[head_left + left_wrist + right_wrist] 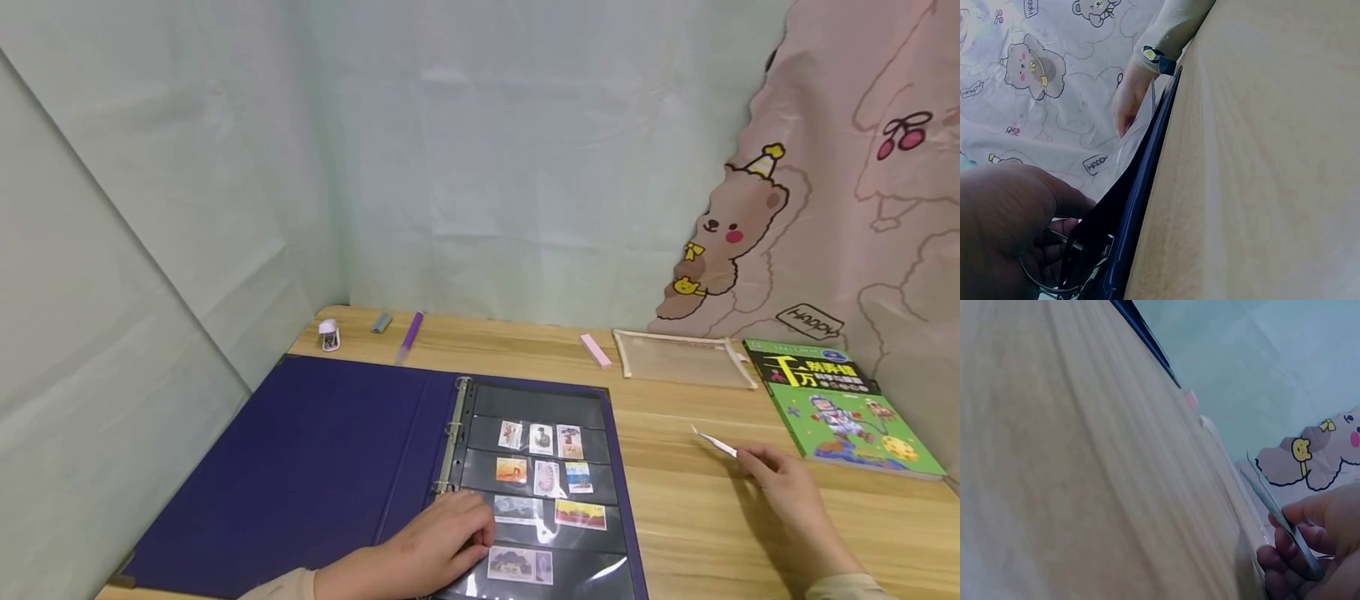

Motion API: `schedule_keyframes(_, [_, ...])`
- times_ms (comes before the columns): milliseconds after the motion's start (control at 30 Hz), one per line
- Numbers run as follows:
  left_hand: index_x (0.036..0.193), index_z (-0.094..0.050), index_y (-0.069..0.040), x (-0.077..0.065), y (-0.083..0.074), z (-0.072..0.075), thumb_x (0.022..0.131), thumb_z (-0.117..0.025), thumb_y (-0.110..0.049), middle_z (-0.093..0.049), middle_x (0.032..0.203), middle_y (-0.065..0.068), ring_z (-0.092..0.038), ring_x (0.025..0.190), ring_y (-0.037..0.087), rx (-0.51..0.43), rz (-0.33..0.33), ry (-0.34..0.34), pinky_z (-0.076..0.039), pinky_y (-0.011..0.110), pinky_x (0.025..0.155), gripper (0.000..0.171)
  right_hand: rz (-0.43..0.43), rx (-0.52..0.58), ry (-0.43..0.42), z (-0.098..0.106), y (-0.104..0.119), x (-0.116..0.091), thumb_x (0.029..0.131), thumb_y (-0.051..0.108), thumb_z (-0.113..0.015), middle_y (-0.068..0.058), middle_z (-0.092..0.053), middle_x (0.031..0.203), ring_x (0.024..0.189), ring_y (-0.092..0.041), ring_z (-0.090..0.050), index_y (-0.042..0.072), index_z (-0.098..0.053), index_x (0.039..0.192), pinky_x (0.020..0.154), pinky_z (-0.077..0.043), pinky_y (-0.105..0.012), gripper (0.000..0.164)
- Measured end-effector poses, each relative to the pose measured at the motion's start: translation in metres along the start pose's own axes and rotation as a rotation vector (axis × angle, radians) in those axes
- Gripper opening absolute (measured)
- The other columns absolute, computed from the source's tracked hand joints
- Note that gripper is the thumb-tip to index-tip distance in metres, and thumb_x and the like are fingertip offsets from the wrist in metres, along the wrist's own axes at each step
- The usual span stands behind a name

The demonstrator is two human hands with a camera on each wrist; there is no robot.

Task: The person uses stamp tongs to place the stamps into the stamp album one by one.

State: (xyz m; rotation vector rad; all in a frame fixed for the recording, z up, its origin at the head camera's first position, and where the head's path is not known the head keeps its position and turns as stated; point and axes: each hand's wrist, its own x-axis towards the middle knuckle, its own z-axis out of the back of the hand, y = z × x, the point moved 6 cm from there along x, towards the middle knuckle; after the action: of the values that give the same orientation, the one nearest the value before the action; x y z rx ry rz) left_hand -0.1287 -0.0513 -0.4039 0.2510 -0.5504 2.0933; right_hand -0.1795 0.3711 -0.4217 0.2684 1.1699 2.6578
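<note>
A dark blue ring-binder stamp album (315, 450) lies open on the table. Several stamps (512, 471) sit in the clear strips of its black page (536, 404). My left hand (442, 537) rests over the lower rings and the page's left edge, fingers loosely bent beside the lower stamps; the left wrist view shows this hand (1010, 219) close against the metal rings (1054, 287). Off to the right of the album, my right hand (780, 492) pinches tweezers (716, 443), their tips pointing left above the table. In the right wrist view the tweezers (1275, 512) have nothing visible between their tips.
Along the back stand a small white sharpener-like item (328, 335), a grey-blue block (382, 322), a purple pen (411, 333), a pink bar (596, 351) and a mesh zip pouch (682, 362). A green book (847, 408) lies at the right. Curtains hang behind.
</note>
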Motion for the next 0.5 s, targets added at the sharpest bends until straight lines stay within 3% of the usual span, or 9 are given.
schedule_keyframes(233, [0.077, -0.047, -0.023, 0.0, 0.0001, -0.0001, 0.076, -0.066, -0.017, -0.042, 0.072, -0.015, -0.036, 0.072, -0.003, 0.002, -0.006, -0.01, -0.03, 0.011, 0.067, 0.02, 0.014, -0.11, -0.079, 0.0041, -0.0013, -0.0011, 0.091, 0.024, -0.051, 0.023, -0.054, 0.071, 0.065, 0.014, -0.041, -0.008, -0.061, 0.1, 0.06, -0.035, -0.013, 0.034])
schedule_keyframes(367, [0.078, -0.047, -0.023, -0.0002, 0.0001, -0.0005, 0.076, -0.066, -0.017, -0.043, 0.073, -0.015, -0.037, 0.073, -0.003, -0.012, -0.006, 0.001, -0.031, 0.012, 0.067, 0.019, 0.016, -0.151, -0.095, 0.0054, -0.0015, -0.0017, 0.09, 0.024, -0.053, 0.015, -0.059, 0.073, 0.064, 0.014, -0.04, -0.006, -0.063, 0.097, 0.059, -0.033, -0.014, 0.032])
schedule_keyframes(500, [0.078, -0.047, -0.022, 0.0001, 0.0001, -0.0004, 0.077, -0.066, -0.017, -0.043, 0.073, -0.015, -0.038, 0.073, -0.003, -0.016, -0.005, 0.006, -0.032, 0.013, 0.068, 0.019, 0.027, -0.172, -0.101, 0.0064, -0.001, -0.0024, 0.089, 0.024, -0.054, -0.001, -0.066, 0.079, 0.064, 0.014, -0.039, -0.005, -0.064, 0.096, 0.058, -0.034, -0.015, 0.031])
